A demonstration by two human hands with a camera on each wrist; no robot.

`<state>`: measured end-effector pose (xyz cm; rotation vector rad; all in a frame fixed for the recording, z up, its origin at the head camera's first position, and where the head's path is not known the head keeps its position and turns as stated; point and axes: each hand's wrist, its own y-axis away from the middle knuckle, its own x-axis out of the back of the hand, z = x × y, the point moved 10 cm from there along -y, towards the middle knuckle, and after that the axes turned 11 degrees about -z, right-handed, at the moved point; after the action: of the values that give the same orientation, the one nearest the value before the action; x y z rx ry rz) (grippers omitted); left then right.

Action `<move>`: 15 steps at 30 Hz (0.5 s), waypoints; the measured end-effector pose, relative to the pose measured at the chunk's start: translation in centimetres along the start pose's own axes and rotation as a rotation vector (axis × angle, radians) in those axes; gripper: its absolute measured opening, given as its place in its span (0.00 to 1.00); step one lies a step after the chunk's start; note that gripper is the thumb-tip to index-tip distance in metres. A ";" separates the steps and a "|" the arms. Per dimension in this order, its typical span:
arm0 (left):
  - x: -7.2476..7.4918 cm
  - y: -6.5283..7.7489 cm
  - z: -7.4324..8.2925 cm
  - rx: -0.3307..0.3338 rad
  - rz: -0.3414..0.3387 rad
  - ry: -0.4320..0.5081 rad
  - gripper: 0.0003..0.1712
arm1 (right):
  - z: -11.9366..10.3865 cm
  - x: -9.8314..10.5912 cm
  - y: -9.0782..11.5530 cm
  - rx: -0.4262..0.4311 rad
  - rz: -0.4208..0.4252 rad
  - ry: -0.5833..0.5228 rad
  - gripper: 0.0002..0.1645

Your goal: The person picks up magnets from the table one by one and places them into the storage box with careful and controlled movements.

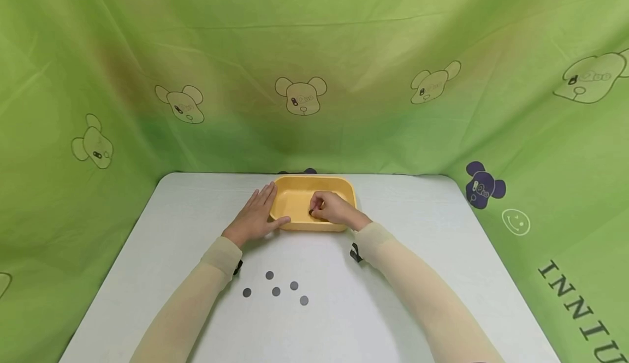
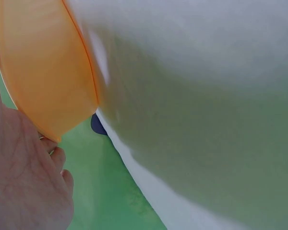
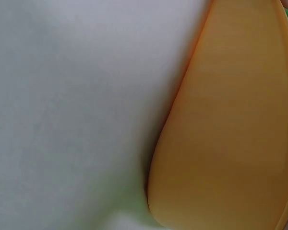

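A yellow rectangular tray (image 1: 290,192) with rounded corners stands at the far side of the white table. My left hand (image 1: 255,215) rests against its left end, fingers straight along the side and thumb at the near rim. In the left wrist view the palm (image 2: 29,177) lies beside the tray wall (image 2: 48,67). Inside the tray, my right hand (image 1: 336,209) pinches a small dark disc (image 1: 311,212) between thumb and fingertips, low over the tray floor. The right wrist view has mostly the tray's outer wall (image 3: 225,120); the pinching fingers are hidden there.
Several flat grey discs (image 1: 276,291) lie loose on the white table (image 1: 403,204), nearer the front and left of centre. A green cloth (image 1: 236,139) printed with bear heads hangs behind the table and along both sides.
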<state>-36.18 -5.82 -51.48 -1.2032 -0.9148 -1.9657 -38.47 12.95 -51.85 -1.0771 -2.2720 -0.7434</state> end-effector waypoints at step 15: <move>0.0 0.0 -0.1 0.002 0.001 0.001 0.62 | 0.2 -0.2 -0.5 -0.012 -0.019 0.028 0.06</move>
<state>-36.24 -5.94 -51.47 -1.2016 -0.9155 -1.9641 -38.74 12.70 -52.25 -1.0455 -2.2596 -0.7763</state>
